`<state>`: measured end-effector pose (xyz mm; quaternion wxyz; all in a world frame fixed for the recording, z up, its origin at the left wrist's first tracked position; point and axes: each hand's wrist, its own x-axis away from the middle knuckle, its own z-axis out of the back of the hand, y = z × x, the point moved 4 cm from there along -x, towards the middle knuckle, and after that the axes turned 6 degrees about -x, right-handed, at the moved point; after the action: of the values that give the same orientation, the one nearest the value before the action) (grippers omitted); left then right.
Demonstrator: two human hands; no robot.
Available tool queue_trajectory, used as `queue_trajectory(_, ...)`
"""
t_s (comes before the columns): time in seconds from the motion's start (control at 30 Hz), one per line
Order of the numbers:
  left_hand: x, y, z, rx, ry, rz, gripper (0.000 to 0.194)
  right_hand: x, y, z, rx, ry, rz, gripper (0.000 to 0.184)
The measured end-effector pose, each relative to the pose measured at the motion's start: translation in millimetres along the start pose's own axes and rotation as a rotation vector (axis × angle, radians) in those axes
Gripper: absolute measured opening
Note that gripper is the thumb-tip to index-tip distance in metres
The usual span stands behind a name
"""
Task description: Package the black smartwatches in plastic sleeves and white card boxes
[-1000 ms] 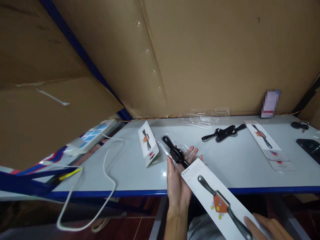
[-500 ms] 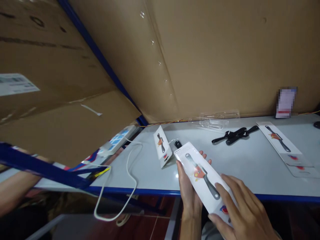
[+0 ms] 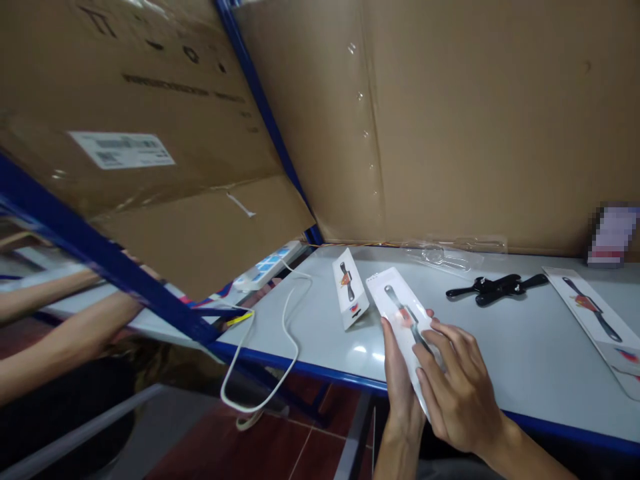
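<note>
A white printed packaging card [image 3: 387, 275] with a picture of a black-handled spokeshave is tilted up between my hands, over the front edge of the table. My left hand [image 3: 401, 387] grips it from below and along its left side. Across its lower right part lie the fingers of my right hand [image 3: 463, 390], with the thumb at the lower edge, covering much of the print. Beside it, a similar card [image 3: 347, 283] stands on the table, leaning. Black spokeshaves [image 3: 500, 288] lie crossed further back, and more printed cards [image 3: 587, 327] lie at the right.
Clear plastic blisters [image 3: 463, 250] lie by the cardboard wall [image 3: 475, 120]. A phone-like blurred object [image 3: 613, 233] leans there at the right. At the left are a power strip [image 3: 270, 265], a white cable [image 3: 295, 343], a blue frame bar [image 3: 165, 300] and another person's arms [image 3: 85, 333].
The view has shifted left, so things appear further right. My right hand has slid up the card toward its middle, and its fingers now cover more of the picture.
</note>
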<state>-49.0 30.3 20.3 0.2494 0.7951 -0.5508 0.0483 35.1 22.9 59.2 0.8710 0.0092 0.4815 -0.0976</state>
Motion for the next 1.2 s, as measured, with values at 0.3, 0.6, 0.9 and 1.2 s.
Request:
queue_trajectory(0.3, -4, 0, 1.9, -0.021, -0.021, 0.015, 0.05, -2, 15, 9, -0.136, 0.033, -0.188, 0.019)
queue_trajectory(0.6, -3, -4, 5.3, -0.283, -0.133, 0.129, 0.071, 35, 46, -3, -1.175, -0.624, -1.239, 0.054)
queue_trajectory(0.9, 6, 15, 11.6, -0.391, 0.039, -0.922, 0.044, 46, 71, 26, -1.074, -0.5, -1.255, 0.044)
queue_trajectory(1.2, 25, 23, 17.1, -0.617, 0.152, -1.349, 0.015, -3, 72, -50, -1.221, -0.482, -1.292, 0.018)
